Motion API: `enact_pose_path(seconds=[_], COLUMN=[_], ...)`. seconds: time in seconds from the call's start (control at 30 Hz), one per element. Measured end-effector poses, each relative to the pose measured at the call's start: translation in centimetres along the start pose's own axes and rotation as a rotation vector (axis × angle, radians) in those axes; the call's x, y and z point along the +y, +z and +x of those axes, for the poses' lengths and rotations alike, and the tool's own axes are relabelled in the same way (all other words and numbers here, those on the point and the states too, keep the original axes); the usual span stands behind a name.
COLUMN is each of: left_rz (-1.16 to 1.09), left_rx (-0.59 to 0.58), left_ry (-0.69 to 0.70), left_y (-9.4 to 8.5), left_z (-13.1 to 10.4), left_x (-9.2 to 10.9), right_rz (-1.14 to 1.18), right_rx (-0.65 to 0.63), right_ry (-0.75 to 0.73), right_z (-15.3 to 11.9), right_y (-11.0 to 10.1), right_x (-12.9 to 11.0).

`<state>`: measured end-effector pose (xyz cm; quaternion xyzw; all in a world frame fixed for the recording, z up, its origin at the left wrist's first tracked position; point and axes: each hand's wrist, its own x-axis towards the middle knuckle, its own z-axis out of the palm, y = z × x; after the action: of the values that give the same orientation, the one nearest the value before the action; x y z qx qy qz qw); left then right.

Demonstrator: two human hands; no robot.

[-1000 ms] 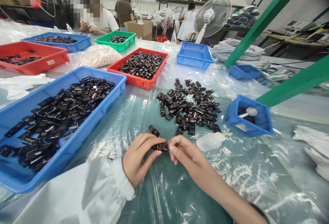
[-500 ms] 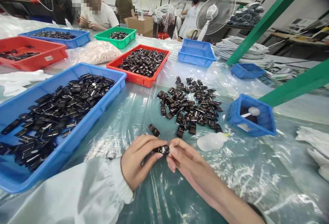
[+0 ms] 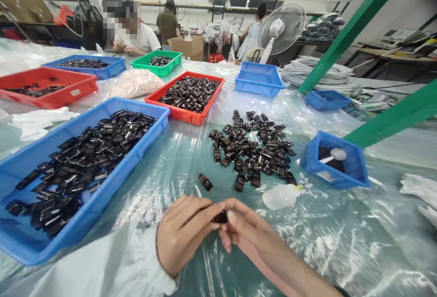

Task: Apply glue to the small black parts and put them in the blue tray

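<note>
Glossy black part (image 3: pixel 221 217) held between both hands

The part is gripped by the nearly closed fingers (image 3: pixel 201 219) of the left hand (image 3: pixel 179 235) and pinched at its right end by those of the right hand (image 3: pixel 254 231). Just beyond, a single loose piece (image 3: pixel 205 182) is laid on the green, plastic-sheeted tabletop (image 3: pixel 180 160). Toward the far edge, shiny oblong pieces (image 3: pixel 252 147) are heaped; beside them a translucent bottle (image 3: pixel 280 197) is laid down. Leftward, more are held in a long blue tray (image 3: pixel 124 167).
</note>
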<state>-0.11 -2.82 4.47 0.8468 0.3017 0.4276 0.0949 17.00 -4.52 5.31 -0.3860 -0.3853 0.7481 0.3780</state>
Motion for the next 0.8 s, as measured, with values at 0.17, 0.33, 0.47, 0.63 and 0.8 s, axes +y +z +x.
enact_pose_path(seconds=[0.17,0.33,0.47,0.63,0.8], left_rz=[0.379,0.791,0.473,0.224,0.101], left_rx=[0.132,0.213,-0.149,-0.348,-0.336], left_ry=[-0.118,-0.176,-0.014,0.004,-0.136], left_y=[-6.8,-7.4,-1.6,2.1,1.4], left_z=[1.8,1.4,0.3,0.3,0.4], left_x=[-2.0,-5.2,-5.4,-5.9,-4.7], right_rz=[-0.479,-0.866,-0.803,-0.854,-0.827], right_rx=[0.142,0.85,0.881,0.672,0.617], right_ry=[-0.408,-1.074,-0.758,-0.406,-0.323], right_z=[-2.8,-4.9,-3.3,-1.9,-2.3], right_y=[-0.7,-3.7,-6.6,-7.4,-7.2], right_x=[-2.3,-3.5,-1.7,0.0,-0.3])
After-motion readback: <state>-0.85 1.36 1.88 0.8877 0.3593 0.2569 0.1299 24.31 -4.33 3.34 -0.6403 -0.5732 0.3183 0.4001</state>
